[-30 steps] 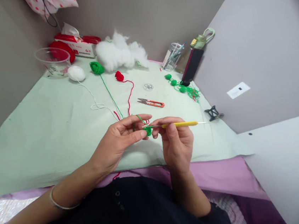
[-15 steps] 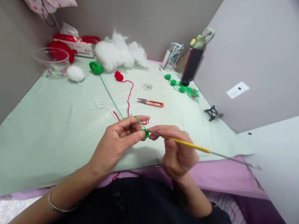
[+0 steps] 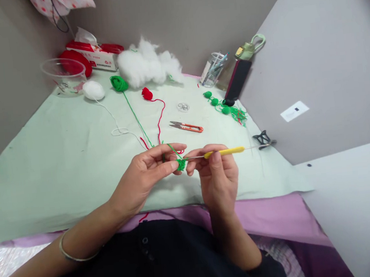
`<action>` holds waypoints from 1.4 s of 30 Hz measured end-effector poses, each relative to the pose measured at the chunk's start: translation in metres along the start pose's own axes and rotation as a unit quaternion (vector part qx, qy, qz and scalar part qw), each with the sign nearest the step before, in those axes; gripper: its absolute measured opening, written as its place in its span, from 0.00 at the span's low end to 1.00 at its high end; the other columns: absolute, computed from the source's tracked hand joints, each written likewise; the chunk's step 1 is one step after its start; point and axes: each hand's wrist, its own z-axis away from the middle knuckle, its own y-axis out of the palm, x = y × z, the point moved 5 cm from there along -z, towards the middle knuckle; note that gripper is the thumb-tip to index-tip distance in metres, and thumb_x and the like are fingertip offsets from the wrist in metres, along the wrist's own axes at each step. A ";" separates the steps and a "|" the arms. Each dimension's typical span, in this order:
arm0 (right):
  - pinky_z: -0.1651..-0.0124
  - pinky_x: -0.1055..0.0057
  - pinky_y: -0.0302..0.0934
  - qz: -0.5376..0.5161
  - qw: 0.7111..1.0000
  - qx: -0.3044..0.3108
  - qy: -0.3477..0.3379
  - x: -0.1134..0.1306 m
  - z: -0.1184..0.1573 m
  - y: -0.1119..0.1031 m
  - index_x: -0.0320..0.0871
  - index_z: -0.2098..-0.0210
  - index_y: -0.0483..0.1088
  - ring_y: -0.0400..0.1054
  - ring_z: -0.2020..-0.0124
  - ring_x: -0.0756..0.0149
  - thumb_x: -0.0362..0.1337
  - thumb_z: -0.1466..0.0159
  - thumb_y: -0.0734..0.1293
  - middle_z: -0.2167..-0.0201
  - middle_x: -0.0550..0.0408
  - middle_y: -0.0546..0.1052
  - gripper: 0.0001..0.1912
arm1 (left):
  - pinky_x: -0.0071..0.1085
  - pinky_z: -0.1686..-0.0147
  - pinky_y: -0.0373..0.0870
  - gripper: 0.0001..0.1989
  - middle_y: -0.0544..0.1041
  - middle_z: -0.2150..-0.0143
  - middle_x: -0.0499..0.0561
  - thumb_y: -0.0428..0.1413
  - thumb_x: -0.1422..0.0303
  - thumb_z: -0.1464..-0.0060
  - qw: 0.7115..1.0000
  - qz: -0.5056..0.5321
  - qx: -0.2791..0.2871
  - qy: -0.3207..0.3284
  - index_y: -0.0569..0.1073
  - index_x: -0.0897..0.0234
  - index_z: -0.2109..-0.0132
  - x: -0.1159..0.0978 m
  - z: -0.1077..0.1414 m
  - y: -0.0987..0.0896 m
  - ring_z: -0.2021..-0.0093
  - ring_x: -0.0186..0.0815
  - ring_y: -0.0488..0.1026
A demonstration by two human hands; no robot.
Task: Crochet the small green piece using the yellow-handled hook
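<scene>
Between thumb and fingers my left hand (image 3: 150, 166) pinches a small green crochet piece (image 3: 181, 164). Green yarn (image 3: 132, 111) runs from a green yarn ball (image 3: 119, 83) over the raised index finger down to the piece. My right hand (image 3: 218, 174) is closed on the yellow handle of a crochet hook (image 3: 229, 151), held nearly level. The hook's metal tip reaches the top of the green piece; whether it is inside a stitch is too small to tell. Red yarn (image 3: 161, 119) trails behind the left fingers.
Orange thread snips (image 3: 187, 127) lie beyond my hands, near a small clear dish (image 3: 183, 107). White stuffing (image 3: 147, 65), a white yarn ball (image 3: 93, 91), a red yarn ball (image 3: 147, 94) and a plastic tub (image 3: 64, 78) stand farther back. Green crocheted pieces (image 3: 214, 102) and a phone (image 3: 238, 80) are at right.
My right hand has turned, swinging the hook's back end up from a downward slant to nearly level. More of the green piece shows. The left hand has hardly moved.
</scene>
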 end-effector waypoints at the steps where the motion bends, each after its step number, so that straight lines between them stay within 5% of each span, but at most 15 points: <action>1: 0.73 0.71 0.69 0.003 1.000 -0.001 0.001 0.000 0.000 -0.001 0.47 0.58 0.71 0.76 0.75 0.68 0.45 0.26 0.63 0.68 0.56 0.84 0.10 | 0.32 0.53 0.67 0.15 0.81 0.57 0.51 0.66 0.65 0.41 1.000 -0.002 0.001 0.000 0.85 0.56 0.46 0.000 0.000 0.000 0.58 0.37 0.72; 7: 0.65 0.69 0.73 0.020 0.999 0.029 -0.017 0.007 0.005 -0.003 0.47 0.56 0.75 0.78 0.70 0.69 0.39 0.25 0.63 0.62 0.55 0.85 0.09 | 0.31 0.55 0.66 0.14 0.80 0.55 0.50 0.65 0.63 0.39 0.999 -0.040 -0.007 0.024 0.85 0.55 0.46 -0.001 0.002 -0.002 0.58 0.36 0.71; 15: 0.65 0.63 0.75 0.146 0.979 0.035 -0.135 0.021 0.011 0.002 0.49 0.52 0.76 0.78 0.68 0.66 0.36 0.24 0.61 0.60 0.54 0.83 0.11 | 0.32 0.53 0.72 0.14 0.76 0.64 0.48 0.68 0.66 0.43 0.998 -0.053 -0.023 0.037 0.86 0.56 0.49 -0.009 0.004 0.001 0.59 0.36 0.73; 22: 0.59 0.61 0.78 0.258 0.930 0.084 -0.249 0.023 0.019 0.004 0.52 0.45 0.76 0.80 0.59 0.61 0.31 0.27 0.63 0.59 0.53 0.84 0.16 | 0.31 0.53 0.74 0.16 0.76 0.66 0.47 0.71 0.69 0.47 0.996 -0.052 -0.061 0.039 0.86 0.57 0.49 -0.011 0.006 0.003 0.61 0.34 0.74; 27: 0.55 0.61 0.78 0.394 0.864 0.058 -0.308 0.016 0.031 0.008 0.58 0.42 0.77 0.80 0.52 0.57 0.28 0.32 0.70 0.50 0.51 0.82 0.23 | 0.30 0.52 0.74 0.23 0.77 0.64 0.47 0.71 0.67 0.48 0.994 0.096 -0.008 -0.044 0.84 0.57 0.44 0.002 0.002 0.006 0.59 0.33 0.75; 30: 0.59 0.61 0.77 0.313 0.907 0.033 -0.280 0.018 0.026 0.006 0.56 0.44 0.78 0.79 0.57 0.60 0.31 0.29 0.66 0.55 0.52 0.83 0.18 | 0.28 0.55 0.75 0.18 0.80 0.59 0.50 0.70 0.68 0.46 0.982 0.163 0.004 -0.099 0.85 0.60 0.48 0.007 0.000 0.005 0.62 0.31 0.75; 34: 0.67 0.65 0.71 0.139 0.978 -0.012 -0.156 0.017 0.011 0.000 0.52 0.53 0.79 0.73 0.70 0.67 0.35 0.26 0.63 0.65 0.56 0.80 0.12 | 0.26 0.58 0.73 0.14 0.78 0.62 0.48 0.69 0.69 0.44 0.992 0.119 -0.019 -0.047 0.86 0.59 0.50 0.000 -0.001 0.002 0.64 0.30 0.73; 42: 0.59 0.61 0.77 0.208 0.962 0.025 -0.177 0.012 0.014 0.009 0.53 0.50 0.80 0.79 0.58 0.61 0.32 0.28 0.65 0.58 0.53 0.84 0.13 | 0.32 0.51 0.73 0.19 0.80 0.62 0.48 0.70 0.67 0.45 0.997 0.067 -0.025 0.002 0.84 0.57 0.46 0.002 0.003 0.008 0.58 0.35 0.75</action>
